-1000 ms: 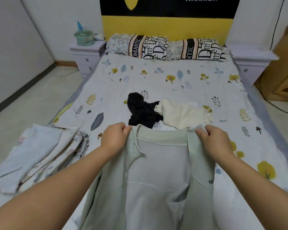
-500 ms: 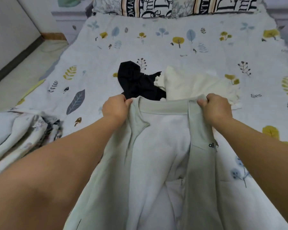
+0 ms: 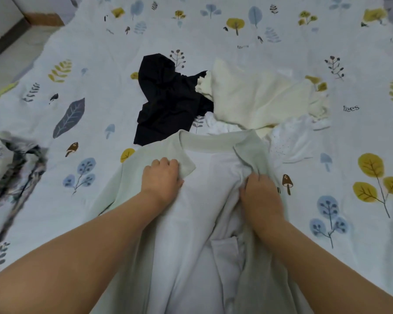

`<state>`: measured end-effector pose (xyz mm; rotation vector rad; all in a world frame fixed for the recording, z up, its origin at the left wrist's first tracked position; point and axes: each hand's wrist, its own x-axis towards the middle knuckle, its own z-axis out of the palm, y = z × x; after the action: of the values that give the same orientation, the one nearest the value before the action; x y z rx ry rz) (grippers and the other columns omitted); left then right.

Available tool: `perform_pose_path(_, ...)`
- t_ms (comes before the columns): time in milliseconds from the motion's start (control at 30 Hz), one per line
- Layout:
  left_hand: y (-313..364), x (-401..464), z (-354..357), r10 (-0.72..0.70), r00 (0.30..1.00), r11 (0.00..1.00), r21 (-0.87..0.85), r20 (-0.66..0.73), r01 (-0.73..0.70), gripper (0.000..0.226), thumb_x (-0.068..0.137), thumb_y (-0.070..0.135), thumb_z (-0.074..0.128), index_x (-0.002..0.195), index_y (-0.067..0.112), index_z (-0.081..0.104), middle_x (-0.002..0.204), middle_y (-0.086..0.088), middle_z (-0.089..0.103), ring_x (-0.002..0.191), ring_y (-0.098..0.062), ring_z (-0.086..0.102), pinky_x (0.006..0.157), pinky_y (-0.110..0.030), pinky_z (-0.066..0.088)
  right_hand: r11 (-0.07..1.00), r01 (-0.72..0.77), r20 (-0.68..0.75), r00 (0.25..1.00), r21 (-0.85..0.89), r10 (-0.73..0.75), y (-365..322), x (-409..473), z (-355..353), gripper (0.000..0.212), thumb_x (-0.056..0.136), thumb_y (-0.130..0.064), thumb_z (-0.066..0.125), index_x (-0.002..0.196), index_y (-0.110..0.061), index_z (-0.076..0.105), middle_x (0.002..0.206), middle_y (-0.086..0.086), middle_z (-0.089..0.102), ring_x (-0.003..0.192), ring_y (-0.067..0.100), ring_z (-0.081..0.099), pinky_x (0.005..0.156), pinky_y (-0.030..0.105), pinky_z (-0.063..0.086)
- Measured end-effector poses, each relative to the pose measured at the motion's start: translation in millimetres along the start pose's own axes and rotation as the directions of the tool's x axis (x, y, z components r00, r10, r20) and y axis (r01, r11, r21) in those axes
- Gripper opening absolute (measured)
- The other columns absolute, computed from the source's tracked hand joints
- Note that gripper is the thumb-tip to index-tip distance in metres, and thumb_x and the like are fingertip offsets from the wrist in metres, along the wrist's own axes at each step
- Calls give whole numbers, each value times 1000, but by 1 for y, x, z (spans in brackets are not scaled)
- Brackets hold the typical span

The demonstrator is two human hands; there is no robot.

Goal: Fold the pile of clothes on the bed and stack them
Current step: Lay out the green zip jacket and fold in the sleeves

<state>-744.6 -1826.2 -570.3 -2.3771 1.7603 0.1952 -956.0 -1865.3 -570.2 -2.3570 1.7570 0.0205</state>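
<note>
I have the pale green open-front jacket (image 3: 213,200) laid on the bed (image 3: 327,53), collar at twelve o'clock, long axis running six to twelve. My left hand (image 3: 161,180) and right hand (image 3: 260,196) each grip a front panel.

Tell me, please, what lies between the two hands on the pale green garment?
In the head view, between the left hand and right hand lies only the pale green garment's own white inner lining, slightly wrinkled.
</note>
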Motion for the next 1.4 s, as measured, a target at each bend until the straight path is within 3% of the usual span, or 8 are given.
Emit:
perform_pose_path(133,-2,7,-9,1,999,998,60,-51,2,32,99,30,33,113,12,55,111,-11,56,103,-29,49,73,-34,35,990,-110,-18,994,92,112,3,21,2,21,98,-12,36,113,-1,46,113,17,57,103,33,56,80,35,41)
perform_pose_path(333,12,16,-48,-168,979,855,-511,-119,85,35,95,16,37,61,9,32,63,-6,42,67,-24,40,58,-31,24,939,-236,11,971,252,241,14,34,-16,14,91,-2,39,104,1,45,99,22,59,89,35,57,66,33,36)
perform_pose_path(467,25,25,-72,-264,961,603,-792,-88,93,35,90,9,39,58,13,28,58,-1,31,57,-15,30,54,-31,25,908,-86,-108,984,409,142,-3,35,-51,17,79,-2,48,81,-19,50,76,10,56,75,30,54,61,31,36)
perform_pose_path(633,43,15,-73,-147,980,117,-982,132,150,21,97,13,41,83,5,54,73,-8,56,58,-12,54,53,-23,47,549,-57,-6,994,834,111,-43,37,-66,21,80,-2,52,75,-22,49,76,5,56,66,28,64,64,40,56)
perform_pose_path(767,36,-4,-44,-39,970,398,-887,238,234,28,96,19,46,101,-2,64,107,-18,66,94,-25,59,93,-38,45,683,-180,285,958,708,-43,-49,21,-37,28,90,-6,49,117,-5,56,114,18,61,93,25,59,90,38,48)
perform_pose_path(1000,18,-95,-16,14,986,900,-428,-168,-86,16,85,25,60,78,10,57,81,-9,59,79,-29,54,66,-34,39,908,55,72,993,415,-93,-35,-81,-25,9,86,-29,54,87,-23,49,84,-2,55,83,22,56,69,31,39)
perform_pose_path(1233,6,-152,6,52,998,946,-322,26,-41,23,96,32,42,94,13,55,95,-1,58,88,-19,55,72,-28,38,997,-3,259,966,78,-17,-34,-128,-1,20,99,-22,36,111,-19,52,109,3,63,98,20,61,76,28,43)
perform_pose_path(1400,13,-155,-7,72,989,660,-737,-130,-145,22,91,13,56,70,13,52,62,7,51,61,-6,45,61,-23,36,747,-54,138,989,663,-50,-45,-134,-6,25,88,-19,59,65,-24,50,60,-8,57,60,10,51,62,32,38)
